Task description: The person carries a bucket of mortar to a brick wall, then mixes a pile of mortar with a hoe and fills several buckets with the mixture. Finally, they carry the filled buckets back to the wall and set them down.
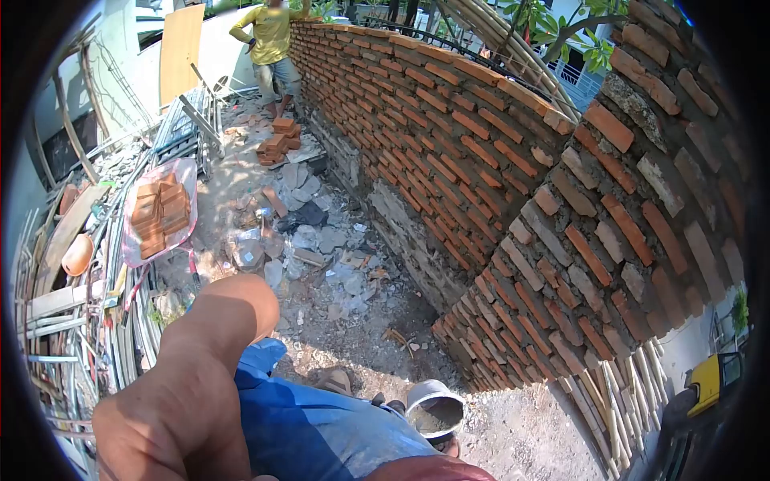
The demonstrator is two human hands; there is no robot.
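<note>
My left hand [172, 393] is very close to the camera at the lower left, large in view. A thick digit, apparently the thumb, stretches up and away; the other fingers are mostly hidden below the frame. Nothing shows in this hand. Beside it is blue cloth [337, 425], seemingly my clothing. My right hand is out of view. A bucket [435, 410] with grey material inside stands on the ground near my feet. Ahead and to the right runs a brick wall [433, 128] with mortar joints.
A wheelbarrow [128, 232] holds stacked bricks [160, 212]. More bricks [279, 144] lie near a person in a yellow shirt [269, 36]. Broken rubble [313, 232] covers the ground along the wall. Pipes and poles [88, 345] crowd the left; bamboo poles [618, 405] lie lower right.
</note>
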